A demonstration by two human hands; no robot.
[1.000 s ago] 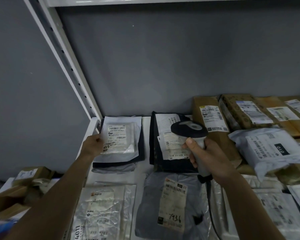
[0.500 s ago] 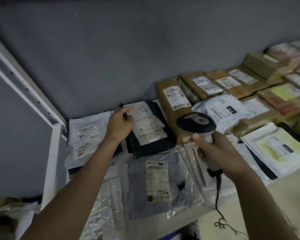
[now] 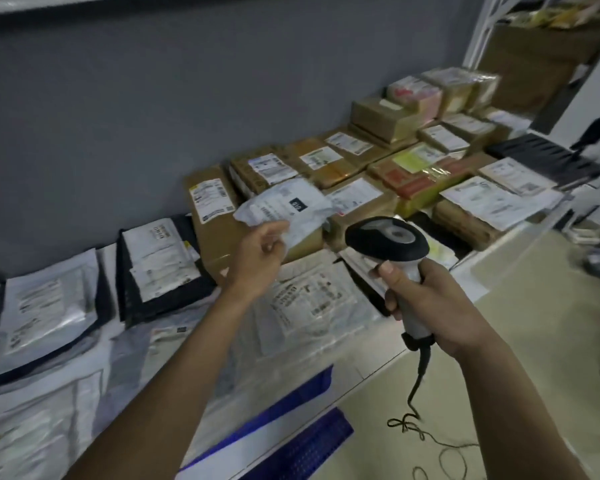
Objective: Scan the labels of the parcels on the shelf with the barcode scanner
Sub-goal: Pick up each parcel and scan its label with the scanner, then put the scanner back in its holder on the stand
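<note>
At frame centre, a crumpled white plastic mailer bag [image 3: 284,206] atop the brown cardboard boxes [image 3: 222,216] is pinched by the left hand [image 3: 257,254]. At lower right, the black-headed, white-handled barcode scanner [image 3: 392,254] is grasped in the clenched right hand [image 3: 430,303]

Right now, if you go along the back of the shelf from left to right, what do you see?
Clear-bagged parcel → black parcel → tall brown box → white bag pinched by the left hand → stacked brown boxes.
</note>
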